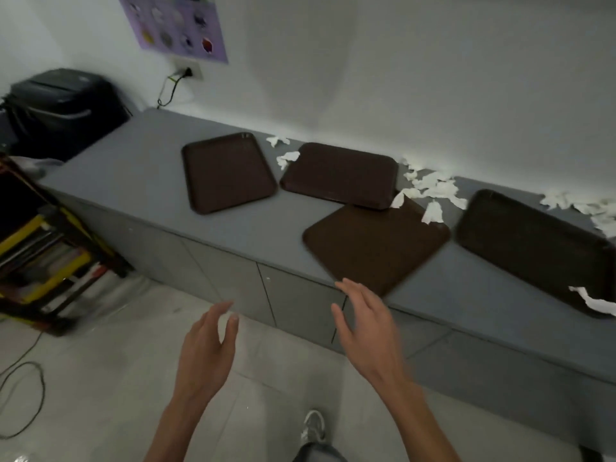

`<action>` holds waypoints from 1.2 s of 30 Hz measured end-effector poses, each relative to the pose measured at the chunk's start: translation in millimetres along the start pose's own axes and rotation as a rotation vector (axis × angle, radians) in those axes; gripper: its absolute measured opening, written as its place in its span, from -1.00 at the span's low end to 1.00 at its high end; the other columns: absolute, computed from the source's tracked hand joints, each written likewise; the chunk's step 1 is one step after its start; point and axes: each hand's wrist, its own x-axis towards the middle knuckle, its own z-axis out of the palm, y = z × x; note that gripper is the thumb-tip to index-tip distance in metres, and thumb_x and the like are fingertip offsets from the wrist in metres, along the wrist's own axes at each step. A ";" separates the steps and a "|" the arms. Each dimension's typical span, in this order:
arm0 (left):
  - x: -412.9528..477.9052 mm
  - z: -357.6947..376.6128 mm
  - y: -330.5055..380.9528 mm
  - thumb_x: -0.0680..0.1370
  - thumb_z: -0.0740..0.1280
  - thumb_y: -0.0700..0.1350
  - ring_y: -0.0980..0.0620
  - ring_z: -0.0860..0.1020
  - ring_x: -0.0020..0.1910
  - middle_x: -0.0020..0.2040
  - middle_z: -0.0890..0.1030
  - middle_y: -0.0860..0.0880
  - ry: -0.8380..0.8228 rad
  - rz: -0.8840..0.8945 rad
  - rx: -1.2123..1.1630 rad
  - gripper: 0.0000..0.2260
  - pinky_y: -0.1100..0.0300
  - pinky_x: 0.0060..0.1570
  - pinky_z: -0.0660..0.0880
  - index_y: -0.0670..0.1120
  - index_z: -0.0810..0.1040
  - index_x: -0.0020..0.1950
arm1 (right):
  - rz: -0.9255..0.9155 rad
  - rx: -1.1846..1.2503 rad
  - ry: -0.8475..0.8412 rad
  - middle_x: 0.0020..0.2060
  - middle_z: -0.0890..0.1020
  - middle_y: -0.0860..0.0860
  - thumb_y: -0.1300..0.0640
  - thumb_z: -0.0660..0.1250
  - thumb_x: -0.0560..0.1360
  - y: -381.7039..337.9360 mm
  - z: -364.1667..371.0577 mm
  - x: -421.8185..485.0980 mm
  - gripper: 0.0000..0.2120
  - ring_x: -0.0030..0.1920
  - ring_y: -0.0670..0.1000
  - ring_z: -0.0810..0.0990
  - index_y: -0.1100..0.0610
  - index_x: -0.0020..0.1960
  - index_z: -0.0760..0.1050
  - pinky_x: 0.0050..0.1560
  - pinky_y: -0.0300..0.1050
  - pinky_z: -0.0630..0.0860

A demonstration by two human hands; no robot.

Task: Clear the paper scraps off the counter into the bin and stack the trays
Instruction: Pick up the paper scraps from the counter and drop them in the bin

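Several dark brown trays lie on the grey counter (140,181): an upright one at the left (228,173), an upside-down one behind the middle (340,175), one turned diagonally at the front edge (376,245) and one at the right (533,248). White paper scraps lie by the wall between the trays (286,158), in a heap (430,188) and at the far right (583,208); one scrap rests on the right tray (593,300). My left hand (206,348) hovers in front of the counter, fingers relaxed, holding nothing. My right hand (366,325) is spread just short of the diagonal tray's near corner.
A black bin with a bag liner (60,108) stands beyond the counter's left end. A yellow and black rack (43,258) sits on the floor at the left, with a cable (23,395) looping over the tiles. A poster and a wall socket are above the counter.
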 end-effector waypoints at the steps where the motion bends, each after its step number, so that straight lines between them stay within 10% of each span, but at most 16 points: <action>1: 20.3 -4.1 -3.6 0.69 0.21 0.09 0.00 0.54 0.32 0.32 0.61 0.08 0.002 -0.016 -0.012 -0.70 0.10 0.31 0.42 0.06 0.52 0.38 | -0.003 -0.006 -0.015 0.41 0.56 -0.06 -0.01 0.32 0.67 -5.9 10.2 25.2 -0.64 0.41 -0.03 0.53 0.01 0.45 0.50 0.39 0.05 0.52; 21: 522.4 -1.4 -36.4 0.64 0.29 -0.01 -0.02 0.63 0.18 0.19 0.65 0.04 -0.259 0.352 0.092 -0.77 0.00 0.20 0.57 0.07 0.54 0.29 | 0.162 -0.362 -0.177 0.29 0.57 0.11 0.16 0.32 0.62 -37.7 235.8 524.9 -0.60 0.15 0.25 0.63 0.04 0.44 0.43 0.08 0.16 0.63; 29: 667.9 -0.4 -19.9 0.65 0.26 -0.01 0.01 0.59 0.23 0.25 0.62 0.02 -0.409 0.522 0.224 -0.73 -0.04 0.24 0.56 0.03 0.51 0.35 | 0.214 -0.659 -0.453 0.59 0.28 0.23 0.15 0.12 0.71 7.1 303.7 605.1 -0.52 0.64 0.37 0.08 -0.03 0.61 0.27 0.61 0.32 0.09; 36: 768.9 61.7 48.4 0.61 0.25 -0.12 -0.17 0.56 0.27 0.32 0.56 -0.09 -0.503 0.649 0.348 -0.66 -0.12 0.22 0.55 0.00 0.46 0.39 | 0.281 -0.443 -0.237 0.18 0.68 0.10 0.20 0.17 0.72 -31.6 281.9 593.4 -0.71 0.14 0.20 0.69 0.10 0.36 0.56 0.15 0.12 0.61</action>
